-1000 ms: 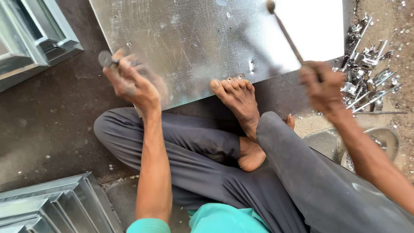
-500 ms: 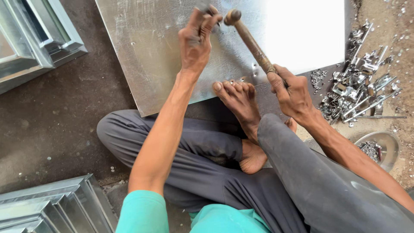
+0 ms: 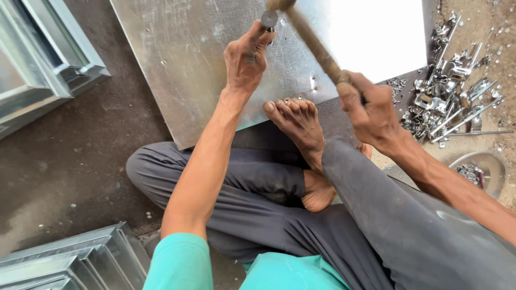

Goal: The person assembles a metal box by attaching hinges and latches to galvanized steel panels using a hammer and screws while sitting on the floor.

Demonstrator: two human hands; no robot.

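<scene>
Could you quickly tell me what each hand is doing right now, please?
Left hand: closed, holding a punch upright on the metal sheet.
Right hand: closed around a hammer handle.

Bright daylight from above. Strong glare burns out the upper right of the metal sheet (image 3: pixel 188 64). The hammer (image 3: pixel 312 40) is motion-blurred; the rest is sharp, shadows soft.

Dark dusty concrete floor (image 3: pixel 70 156) — folded metal frames (image 3: pixel 43 59) stacked at left, bright glare.
</scene>
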